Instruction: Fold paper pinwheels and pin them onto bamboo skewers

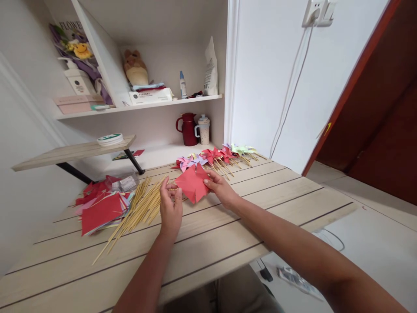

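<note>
A red square of paper with slits cut in from its corners is held up above the table, tilted toward me. My right hand pinches its right side, thumb on the front face. My left hand is at the paper's left corner, its fingers half curled and thumb apart; whether a fingertip touches the edge is hard to tell. Left of that hand lies a loose bundle of thin wooden sticks. Beyond the paper, finished paper pinwheels on sticks lie in a row, in red, purple and pale green.
A stack of coloured paper sheets and a clear plastic packet lie at the left. Behind stand a small raised shelf, a dark red jug and a speckled cup. The slatted table ends at the right.
</note>
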Tool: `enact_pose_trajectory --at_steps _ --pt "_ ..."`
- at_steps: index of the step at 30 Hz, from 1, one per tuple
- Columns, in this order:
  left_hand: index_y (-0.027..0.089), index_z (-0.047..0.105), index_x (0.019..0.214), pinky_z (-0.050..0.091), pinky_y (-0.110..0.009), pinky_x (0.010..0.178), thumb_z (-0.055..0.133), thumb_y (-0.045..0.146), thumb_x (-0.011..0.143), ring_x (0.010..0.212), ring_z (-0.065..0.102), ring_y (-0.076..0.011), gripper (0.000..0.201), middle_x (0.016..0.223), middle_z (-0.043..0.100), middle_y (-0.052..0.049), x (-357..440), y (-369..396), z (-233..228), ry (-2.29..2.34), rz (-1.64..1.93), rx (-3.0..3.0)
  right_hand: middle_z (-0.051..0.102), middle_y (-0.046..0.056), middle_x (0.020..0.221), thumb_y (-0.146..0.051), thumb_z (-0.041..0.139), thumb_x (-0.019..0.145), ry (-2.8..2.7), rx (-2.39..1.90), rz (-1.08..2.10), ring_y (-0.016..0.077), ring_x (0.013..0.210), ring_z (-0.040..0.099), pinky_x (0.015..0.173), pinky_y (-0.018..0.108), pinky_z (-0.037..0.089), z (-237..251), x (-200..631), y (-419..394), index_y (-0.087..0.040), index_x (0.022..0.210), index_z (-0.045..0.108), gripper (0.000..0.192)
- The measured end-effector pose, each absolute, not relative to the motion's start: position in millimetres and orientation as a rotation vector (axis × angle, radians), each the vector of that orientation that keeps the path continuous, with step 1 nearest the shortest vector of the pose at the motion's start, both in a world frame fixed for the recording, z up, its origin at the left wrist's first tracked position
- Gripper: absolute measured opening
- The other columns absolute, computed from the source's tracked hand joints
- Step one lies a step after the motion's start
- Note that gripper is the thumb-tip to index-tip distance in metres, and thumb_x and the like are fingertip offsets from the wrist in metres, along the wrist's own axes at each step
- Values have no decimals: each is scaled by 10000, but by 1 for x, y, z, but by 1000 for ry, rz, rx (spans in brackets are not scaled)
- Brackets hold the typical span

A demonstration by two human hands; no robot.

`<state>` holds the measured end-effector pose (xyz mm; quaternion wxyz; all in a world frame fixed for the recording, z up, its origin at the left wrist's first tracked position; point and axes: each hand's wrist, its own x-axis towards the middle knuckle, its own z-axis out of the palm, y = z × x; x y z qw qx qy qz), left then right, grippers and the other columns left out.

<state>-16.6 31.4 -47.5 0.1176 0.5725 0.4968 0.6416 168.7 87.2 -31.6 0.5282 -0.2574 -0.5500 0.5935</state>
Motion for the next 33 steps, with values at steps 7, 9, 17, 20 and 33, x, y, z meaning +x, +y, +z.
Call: enact_pose_trajectory --at_steps 7,9,17,20,33 --pt "229 381 1512 528 -336 911 673 602 862 1001 679 -199 805 1066 678 -71 -16 30 -44 1158 1751 1204 683 40 1120 -398 672 868 -1549 -608 1251 198 909 607 761 308 492 -33 171 84 -271 1235 658 388" --pt "202 504 1431 534 -332 883 736 586 814 962 694 -207 762 1041 712 -83 -13 27 -41 1116 1669 1163 677 36 1030 -379 651 888 -1634 -618 1210 186 834 588 724 299 473 -33 171 82 -277 1294 638 418" --pt "125 763 1067 560 -351 857 857 455 715 927 729 -249 491 1006 782 -118 -9 24 -38 1048 1479 1112 524 -60 654 -296 663 884 -1740 -707 1049 144 577 459 594 278 403 -29 174 78 -282 1493 447 647" --pt "129 784 1063 564 -380 885 882 438 685 930 739 -263 497 998 792 -123 -6 24 -38 995 1450 1073 616 -23 766 -317 748 827 -1647 -693 1083 166 665 563 652 305 467 -26 173 76 -284 1491 428 738" --pt "148 798 1021 531 -407 979 878 416 695 962 744 -255 430 998 801 -111 -3 26 -38 972 1584 1019 677 -27 830 -280 881 661 -1211 -630 1488 162 768 658 770 314 517 -22 171 76 -273 1424 473 866"
